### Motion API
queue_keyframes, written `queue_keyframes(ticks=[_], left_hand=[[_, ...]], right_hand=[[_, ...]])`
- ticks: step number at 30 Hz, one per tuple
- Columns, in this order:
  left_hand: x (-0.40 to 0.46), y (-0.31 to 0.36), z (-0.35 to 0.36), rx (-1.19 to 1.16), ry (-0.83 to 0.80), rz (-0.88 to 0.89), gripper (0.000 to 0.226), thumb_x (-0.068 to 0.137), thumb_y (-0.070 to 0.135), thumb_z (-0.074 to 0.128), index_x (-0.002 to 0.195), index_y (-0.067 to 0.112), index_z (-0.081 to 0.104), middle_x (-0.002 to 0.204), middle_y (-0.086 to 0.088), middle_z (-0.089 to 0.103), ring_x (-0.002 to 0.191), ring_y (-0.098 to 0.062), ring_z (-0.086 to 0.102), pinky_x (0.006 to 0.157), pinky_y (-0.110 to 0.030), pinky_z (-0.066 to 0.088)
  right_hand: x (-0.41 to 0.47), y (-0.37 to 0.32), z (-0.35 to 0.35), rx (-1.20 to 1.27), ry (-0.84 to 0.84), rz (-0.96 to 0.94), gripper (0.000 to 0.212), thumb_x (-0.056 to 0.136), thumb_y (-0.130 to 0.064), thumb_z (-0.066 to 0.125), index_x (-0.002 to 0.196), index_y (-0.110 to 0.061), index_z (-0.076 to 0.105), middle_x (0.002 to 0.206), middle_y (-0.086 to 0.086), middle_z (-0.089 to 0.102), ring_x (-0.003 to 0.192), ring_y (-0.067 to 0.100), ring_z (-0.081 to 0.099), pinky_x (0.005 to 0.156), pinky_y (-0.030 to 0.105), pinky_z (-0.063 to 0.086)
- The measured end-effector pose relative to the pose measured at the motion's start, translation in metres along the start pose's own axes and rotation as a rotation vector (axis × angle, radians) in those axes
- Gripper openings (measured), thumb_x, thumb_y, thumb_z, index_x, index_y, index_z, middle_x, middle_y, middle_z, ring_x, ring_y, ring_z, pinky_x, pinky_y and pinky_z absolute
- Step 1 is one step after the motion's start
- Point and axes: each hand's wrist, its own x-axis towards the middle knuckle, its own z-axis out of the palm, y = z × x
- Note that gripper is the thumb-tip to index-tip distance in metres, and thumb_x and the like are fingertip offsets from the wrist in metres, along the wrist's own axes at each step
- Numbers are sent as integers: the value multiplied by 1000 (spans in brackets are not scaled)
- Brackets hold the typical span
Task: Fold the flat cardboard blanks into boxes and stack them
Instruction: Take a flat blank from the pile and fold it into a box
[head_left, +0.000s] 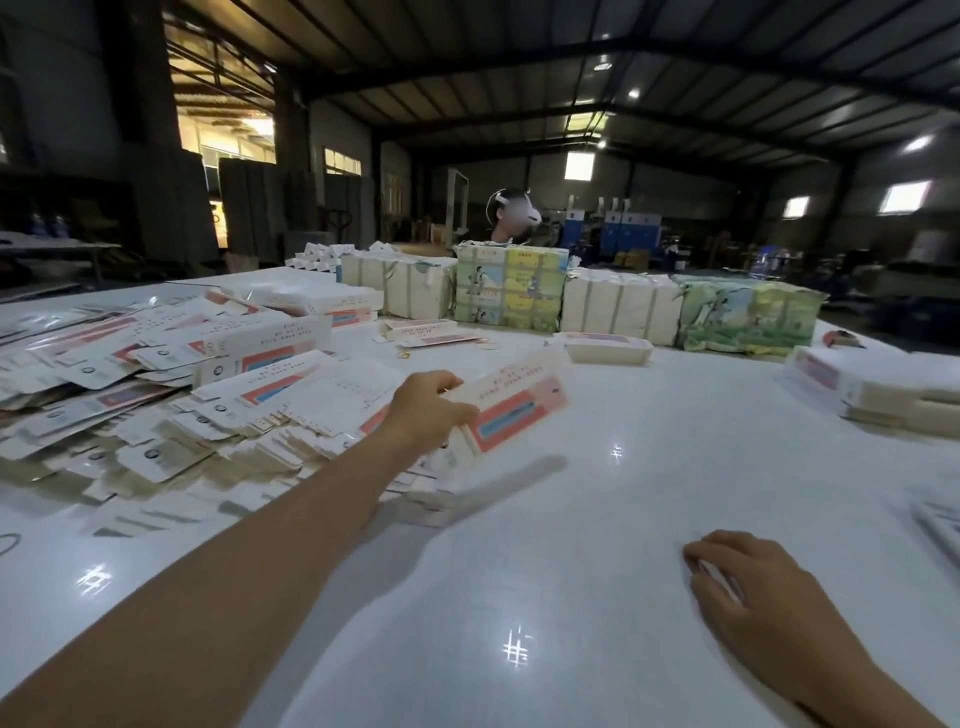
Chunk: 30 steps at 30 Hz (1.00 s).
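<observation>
your right hand (763, 587) rests low on the white table (597, 545), fingers loosely curled with the tips touching the glossy top, holding nothing. your left hand (423, 410) reaches farther out, arm stretched across the table, and its fingers and thumb pinch the near end of a cardboard blank (511, 405), white with a red and blue band, which is lifted off the table and blurred, its shadow lying below it. just left of that hand sprawls the heap of flat blanks (171, 395), fanned and overlapping along the table's left side. at the right edge sits a short stack of folded boxes (872, 389). farther back, one white tray-like box (605, 348) lies alone. behind it stands a row of wrapped bundles (582, 299), white and green. beyond them a person (511, 215) shows, partly hidden.
</observation>
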Motion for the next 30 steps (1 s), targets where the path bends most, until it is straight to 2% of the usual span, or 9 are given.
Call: queue_keyframes(ticks=[2, 4, 8, 11, 14, 19, 22, 25, 30], left_hand=[[-26, 17, 23, -180, -218, -19, 18, 85, 14, 66, 87, 32, 64, 76, 10, 70, 61, -6, 69, 45, -18, 51], [-48, 27, 43, -205, -425, -11, 23, 86, 15, 64, 89, 37, 63, 77, 13, 72, 69, -5, 70, 48, -16, 50], [-76, 33, 67, -253, -664, -50, 23, 89, 16, 62, 98, 37, 65, 92, 10, 73, 84, -12, 71, 58, -21, 55], [-86, 31, 71, -184, -722, -30, 24, 90, 17, 61, 105, 35, 66, 93, 8, 73, 85, -13, 71, 61, -22, 55], [-93, 31, 74, 226, -476, 153, 37, 86, 40, 58, 121, 31, 61, 93, 12, 67, 82, -12, 67, 64, -20, 53], [-118, 39, 97, 761, -269, 616, 101, 67, 81, 34, 150, 28, 14, 148, 8, 28, 132, -16, 27, 115, -48, 19], [-126, 45, 111, 710, -156, 691, 108, 68, 78, 52, 150, 22, 11, 141, 3, 36, 122, -16, 38, 107, -39, 32], [-126, 49, 107, 459, -14, 830, 94, 65, 60, 71, 140, 12, 40, 115, -5, 56, 94, -15, 52, 82, -30, 49], [-130, 56, 103, 346, 66, 902, 88, 62, 60, 68, 130, 9, 48, 112, -7, 59, 90, -19, 56, 79, -35, 51]], right_hand=[[1, 2, -4, 228, 53, 77, 23, 96, -25, 50, 116, -27, 61, 127, -7, 57, 115, 12, 51, 92, 25, 37], [0, 0, -16, 836, 187, 288, 19, 98, -28, 48, 98, -24, 66, 112, 1, 67, 99, 18, 61, 85, 33, 46], [-2, 0, -38, 1661, 191, 548, 38, 98, -40, 44, 91, -8, 65, 74, 11, 71, 55, 20, 64, 47, 29, 51], [-8, 2, -40, 1632, 111, 494, 31, 98, -30, 46, 91, -4, 63, 68, 12, 68, 50, 17, 59, 42, 24, 45], [-12, 1, -40, 1488, 83, 492, 22, 98, -20, 48, 92, -1, 57, 70, 14, 70, 52, 21, 63, 41, 25, 47], [-19, -13, -38, 1406, 53, 353, 20, 96, -15, 52, 84, -1, 58, 76, 15, 73, 61, 28, 68, 50, 30, 56], [-22, -17, -37, 1460, 1, 245, 22, 92, -18, 56, 92, 2, 66, 85, 19, 72, 67, 28, 68, 52, 30, 56], [-23, -17, -39, 1657, -117, 162, 33, 83, -27, 59, 102, -1, 67, 95, 22, 71, 74, 28, 69, 52, 28, 56], [-25, -14, -39, 1884, -222, 87, 32, 81, -23, 55, 97, -2, 73, 91, 17, 72, 71, 24, 71, 50, 25, 55]])
